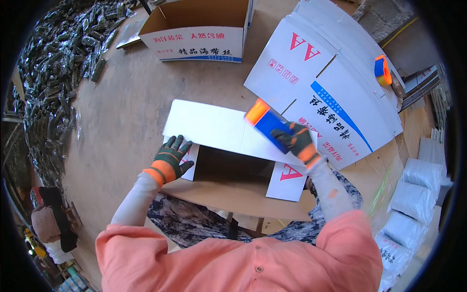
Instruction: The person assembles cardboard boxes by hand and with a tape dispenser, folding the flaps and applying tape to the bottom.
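Note:
A white cardboard box [206, 121] lies in front of me, one long flap folded over its far part. Two short end flaps with red print lie folded inward, and between them shows the dark inside. The near long flap hangs out towards me, brown side up. My left hand [169, 160], in a dark green and orange work glove, rests open with fingers spread on the left corner of the flaps. Gloved alike, my right hand [297, 142] grips a blue and orange tape dispenser [269, 124] over the right part of the white flap. The dispenser is slightly blurred.
Flat white cartons [311, 73] are stacked at the right, with another blue and orange tape dispenser [383, 70] on them. An open box [202, 41] stands at the back. Many dark wrapped packets [53, 92] pile up at the left; white plastic packs [413, 197] lie at the lower right.

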### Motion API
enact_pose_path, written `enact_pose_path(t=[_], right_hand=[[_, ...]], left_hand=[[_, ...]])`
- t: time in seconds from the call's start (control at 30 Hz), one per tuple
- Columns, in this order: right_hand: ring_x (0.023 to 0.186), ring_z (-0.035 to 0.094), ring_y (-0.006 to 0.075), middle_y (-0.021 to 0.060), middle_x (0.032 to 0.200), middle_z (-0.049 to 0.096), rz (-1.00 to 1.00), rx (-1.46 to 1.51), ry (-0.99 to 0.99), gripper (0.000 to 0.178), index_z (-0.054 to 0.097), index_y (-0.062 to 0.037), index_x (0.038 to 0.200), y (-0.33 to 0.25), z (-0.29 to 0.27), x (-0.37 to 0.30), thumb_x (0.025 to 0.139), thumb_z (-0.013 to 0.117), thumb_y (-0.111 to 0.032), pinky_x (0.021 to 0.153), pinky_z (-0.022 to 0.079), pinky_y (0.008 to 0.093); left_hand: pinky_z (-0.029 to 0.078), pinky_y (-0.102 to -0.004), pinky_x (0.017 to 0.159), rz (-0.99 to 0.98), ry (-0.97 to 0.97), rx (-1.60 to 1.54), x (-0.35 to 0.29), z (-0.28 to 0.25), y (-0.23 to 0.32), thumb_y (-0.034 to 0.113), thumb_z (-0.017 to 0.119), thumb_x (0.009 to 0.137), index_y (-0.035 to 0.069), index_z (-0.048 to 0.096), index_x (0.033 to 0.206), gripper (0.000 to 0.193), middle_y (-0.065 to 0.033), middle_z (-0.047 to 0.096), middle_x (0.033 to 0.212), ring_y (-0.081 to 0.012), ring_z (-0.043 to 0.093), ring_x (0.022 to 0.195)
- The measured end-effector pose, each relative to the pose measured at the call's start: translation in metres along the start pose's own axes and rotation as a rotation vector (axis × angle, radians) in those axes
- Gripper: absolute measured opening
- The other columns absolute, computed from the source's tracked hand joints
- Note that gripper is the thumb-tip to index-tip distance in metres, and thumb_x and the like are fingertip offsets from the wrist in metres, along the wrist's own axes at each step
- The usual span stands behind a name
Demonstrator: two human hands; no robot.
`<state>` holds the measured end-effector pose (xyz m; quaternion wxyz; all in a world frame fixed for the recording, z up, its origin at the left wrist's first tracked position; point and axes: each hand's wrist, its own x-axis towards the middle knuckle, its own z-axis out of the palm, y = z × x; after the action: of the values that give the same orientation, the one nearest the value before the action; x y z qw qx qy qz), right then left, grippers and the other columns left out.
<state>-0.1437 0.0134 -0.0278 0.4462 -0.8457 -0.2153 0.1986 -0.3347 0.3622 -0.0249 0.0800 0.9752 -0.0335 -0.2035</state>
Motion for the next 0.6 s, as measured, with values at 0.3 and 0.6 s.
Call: enact_pose_path(t=[0.3,0.6], right_hand=[[0.055,0.056,0.0125,0.0075,0.066,0.063,0.148,0.061,-0.002,0.043,0.064,-0.001,0.085,0.047,0.013,0.042,0.075,0.071,-0.042,0.053,0.045,0.0269],[0.054,0.051,0.0051,-0.0018,0.06,0.058,0.222,0.363,-0.421,0.026,0.064,-0.0019,0.071,0.013,0.049,0.001,0.073,0.077,-0.024,0.048,0.041,0.0224]], left_hand=[[0.008,-0.0551,0.109,0.083,0.39,-0.018,0.014,-0.029,0.056,0.035,0.056,0.083,0.014,0.036,0.137,0.061,-0.0139,0.029,0.144,-0.0303,0.025,0.134],[0.011,-0.0495,0.111,-0.013,0.479,-0.084,0.092,0.075,0.034,0.032,0.056,0.083,0.014,0.041,0.134,0.056,-0.0129,0.036,0.141,-0.0285,0.03,0.132]])
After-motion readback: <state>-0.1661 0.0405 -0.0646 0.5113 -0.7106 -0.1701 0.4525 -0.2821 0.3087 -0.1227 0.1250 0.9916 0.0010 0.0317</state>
